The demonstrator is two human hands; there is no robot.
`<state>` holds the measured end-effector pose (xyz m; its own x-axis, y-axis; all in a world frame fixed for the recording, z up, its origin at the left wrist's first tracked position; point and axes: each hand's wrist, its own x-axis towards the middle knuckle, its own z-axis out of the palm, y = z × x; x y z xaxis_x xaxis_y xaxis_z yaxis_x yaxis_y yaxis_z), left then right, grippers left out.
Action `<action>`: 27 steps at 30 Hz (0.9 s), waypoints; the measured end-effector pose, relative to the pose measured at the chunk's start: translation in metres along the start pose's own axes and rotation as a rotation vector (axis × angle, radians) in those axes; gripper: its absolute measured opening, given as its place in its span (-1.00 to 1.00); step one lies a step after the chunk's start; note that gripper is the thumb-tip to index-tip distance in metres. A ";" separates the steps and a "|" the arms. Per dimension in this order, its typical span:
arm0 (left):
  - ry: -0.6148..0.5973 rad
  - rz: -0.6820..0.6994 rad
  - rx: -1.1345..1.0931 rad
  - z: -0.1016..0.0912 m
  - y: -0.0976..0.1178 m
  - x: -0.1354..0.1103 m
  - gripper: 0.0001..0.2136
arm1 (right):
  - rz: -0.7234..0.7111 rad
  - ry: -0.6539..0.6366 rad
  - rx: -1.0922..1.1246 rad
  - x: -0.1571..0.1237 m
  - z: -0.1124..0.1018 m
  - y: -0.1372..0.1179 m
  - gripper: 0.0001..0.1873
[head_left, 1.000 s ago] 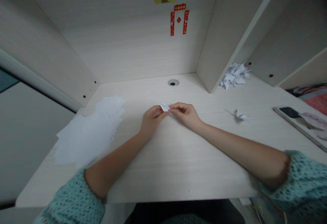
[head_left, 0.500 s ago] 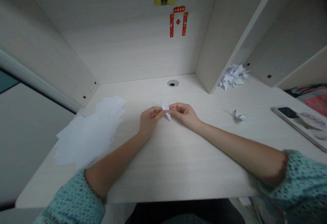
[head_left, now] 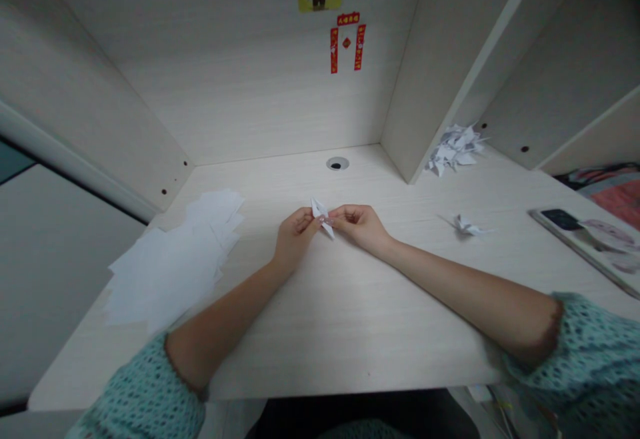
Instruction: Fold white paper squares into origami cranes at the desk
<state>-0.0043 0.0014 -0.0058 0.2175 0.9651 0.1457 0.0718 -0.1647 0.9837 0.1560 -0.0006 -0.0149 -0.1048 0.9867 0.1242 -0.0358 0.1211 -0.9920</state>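
White and slender, the folded piece (head_left: 319, 207) now shows both its tips, one on each side of the fingers, where a second ago we could make out mainly the far one. Since half a second ago it has also leaned a little, its far tip shifting left, while the hands have hardly moved. We take this as a small turn made in the fingertips, with the shaping probably unfinished. The left hand (head_left: 294, 235) pinches it from one side and the right hand (head_left: 363, 225) from the other, thumbs close together over its waist; neither has let go. We find it over the middle of the desk (head_left: 350, 319), nearer to us than the round cable hole (head_left: 331, 163); whether it touches the surface we cannot tell. It looks like a narrow lozenge set aslant, with a fine line down its far half, as if two flaps lay side by side. Well apart, to the left, lies a spread of white sheets (head_left: 170, 262); to the right, a small folded figure (head_left: 467, 227).
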 end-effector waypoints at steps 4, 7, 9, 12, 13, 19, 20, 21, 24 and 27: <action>0.006 -0.031 0.074 0.000 0.003 -0.001 -0.76 | 0.004 -0.009 -0.019 0.000 0.000 0.001 -0.68; 0.073 -0.027 0.130 0.000 0.004 0.000 -0.76 | 0.004 -0.018 -0.048 0.000 -0.002 0.001 -0.67; 0.094 -0.017 0.143 -0.001 0.003 0.001 -0.76 | 0.008 -0.032 -0.047 0.000 -0.002 0.000 -0.67; 0.076 -0.013 0.118 -0.002 0.000 0.002 -0.76 | 0.001 -0.051 -0.054 -0.001 -0.003 -0.001 -0.68; 0.072 -0.014 0.112 -0.002 0.000 0.002 -0.76 | -0.009 -0.057 -0.061 -0.001 -0.002 -0.001 -0.68; 0.109 0.010 0.109 -0.002 0.002 0.002 -0.73 | -0.047 -0.088 -0.099 -0.004 0.000 -0.002 -0.65; 0.108 0.019 0.110 -0.002 0.002 0.001 -0.72 | -0.046 -0.095 -0.108 -0.004 0.000 -0.002 -0.64; 0.107 0.028 0.108 -0.002 0.003 0.001 -0.71 | -0.046 -0.102 -0.115 -0.004 0.000 -0.002 -0.63; 0.098 0.050 0.097 -0.002 0.004 0.000 -0.69 | -0.045 -0.113 -0.125 -0.004 0.000 -0.001 -0.62; 0.089 0.047 0.101 -0.002 0.005 -0.001 -0.71 | -0.039 -0.096 -0.122 -0.004 0.000 0.000 -0.63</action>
<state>-0.0061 0.0004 -0.0011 0.1365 0.9694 0.2041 0.1622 -0.2251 0.9607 0.1566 -0.0042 -0.0152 -0.2008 0.9667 0.1586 0.0790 0.1773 -0.9810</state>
